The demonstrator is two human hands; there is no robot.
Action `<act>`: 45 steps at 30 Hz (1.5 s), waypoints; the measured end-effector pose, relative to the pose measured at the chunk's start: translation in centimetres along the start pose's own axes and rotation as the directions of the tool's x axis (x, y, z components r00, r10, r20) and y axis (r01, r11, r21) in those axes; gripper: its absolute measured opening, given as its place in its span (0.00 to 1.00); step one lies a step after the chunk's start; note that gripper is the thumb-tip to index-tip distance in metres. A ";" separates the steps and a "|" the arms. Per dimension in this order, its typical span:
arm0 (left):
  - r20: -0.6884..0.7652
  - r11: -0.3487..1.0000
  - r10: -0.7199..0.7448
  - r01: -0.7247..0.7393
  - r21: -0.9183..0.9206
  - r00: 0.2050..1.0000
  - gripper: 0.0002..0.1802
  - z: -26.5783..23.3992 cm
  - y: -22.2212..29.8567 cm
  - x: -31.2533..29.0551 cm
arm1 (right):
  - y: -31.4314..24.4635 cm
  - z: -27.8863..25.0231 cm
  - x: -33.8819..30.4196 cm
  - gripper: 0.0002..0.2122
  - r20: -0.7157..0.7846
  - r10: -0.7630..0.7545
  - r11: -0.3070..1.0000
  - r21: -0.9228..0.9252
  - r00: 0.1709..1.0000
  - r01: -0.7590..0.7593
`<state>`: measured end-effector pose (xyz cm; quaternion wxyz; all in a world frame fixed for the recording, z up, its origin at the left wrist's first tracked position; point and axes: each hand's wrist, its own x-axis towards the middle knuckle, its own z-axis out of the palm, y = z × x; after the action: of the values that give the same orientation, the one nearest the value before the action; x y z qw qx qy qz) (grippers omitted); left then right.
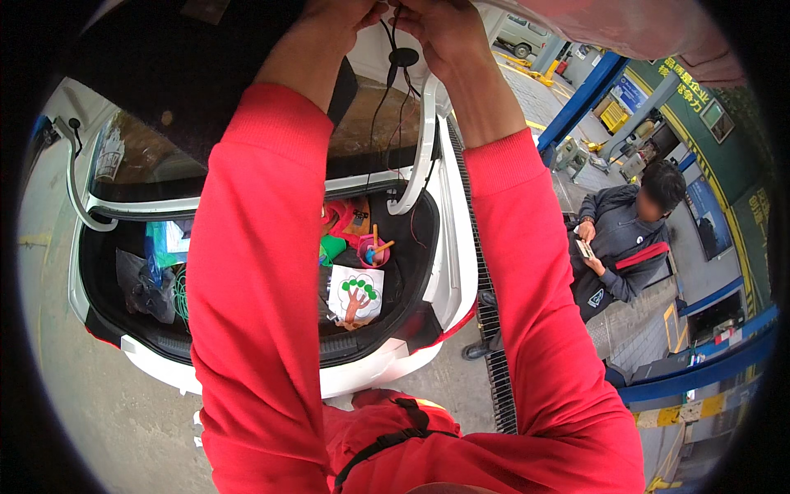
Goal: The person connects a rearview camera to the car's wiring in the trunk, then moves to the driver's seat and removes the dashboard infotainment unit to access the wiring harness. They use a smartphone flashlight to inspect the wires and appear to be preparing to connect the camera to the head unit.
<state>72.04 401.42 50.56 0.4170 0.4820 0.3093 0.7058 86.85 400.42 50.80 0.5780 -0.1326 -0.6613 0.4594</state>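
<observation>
Both my arms, in red sleeves, reach up to the top edge of the view, beside the raised tailgate of a white car. My left hand (344, 15) has its fingers closed in a pinch; the picture's edge cuts them off, and what is in them is hidden. Close beside it, my right hand (446, 31) has its fingers closed on a black cable (397, 23). Below the hands, the cable carries a round black rubber grommet (403, 58). Thin loose wires (377, 115) hang from there toward the open trunk.
A dark trim panel (177, 70) fills the upper left. The trunk holds a white bag with a tree picture (355, 296), a pink bucket (374, 252) and plastic bags (141, 284). A curved hinge arm (426, 140) stands right. Further right, a person (629, 235) holds a small object.
</observation>
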 end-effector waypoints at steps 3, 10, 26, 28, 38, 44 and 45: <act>0.083 0.999 -0.016 0.020 -0.050 0.996 0.10 -1.0 -0.5 0.7 | 0.0 0.1 -0.7 0.04 0.099 -0.029 0.999 0.027 0.995 0.026; 0.172 0.995 -0.009 0.026 -0.097 0.985 0.08 -1.7 -0.6 0.9 | 0.0 -0.3 -1.2 0.05 -0.008 0.044 0.999 0.010 0.999 -0.044; 0.166 0.978 0.065 -0.030 -0.204 0.984 0.03 -1.3 -0.7 0.8 | 1.7 0.1 -0.9 0.06 -0.134 -0.080 0.968 -0.245 0.988 0.045; 0.159 0.979 0.064 -0.031 -0.200 0.985 0.03 -1.3 -0.6 0.9 | 2.1 -0.4 -0.5 0.07 -0.125 -0.085 0.966 -0.255 0.989 0.050; 0.075 0.991 0.058 -0.048 -0.128 0.996 0.03 -0.4 -0.2 0.8 | 1.5 -0.3 -1.1 0.08 -0.124 -0.075 0.967 -0.251 0.989 0.041; 0.034 0.994 0.059 -0.056 -0.096 0.998 0.04 0.1 0.1 0.9 | 1.3 0.1 -0.9 0.08 -0.091 -0.080 0.973 -0.223 0.993 0.058; 0.031 0.994 0.061 -0.058 -0.091 0.998 0.04 0.1 0.2 0.9 | 1.4 0.1 -0.9 0.07 -0.078 -0.094 0.978 -0.196 0.993 0.077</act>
<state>71.94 402.08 51.14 0.4224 0.4834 0.2557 0.7228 86.54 400.51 49.18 0.6098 -0.1792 -0.6821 0.3617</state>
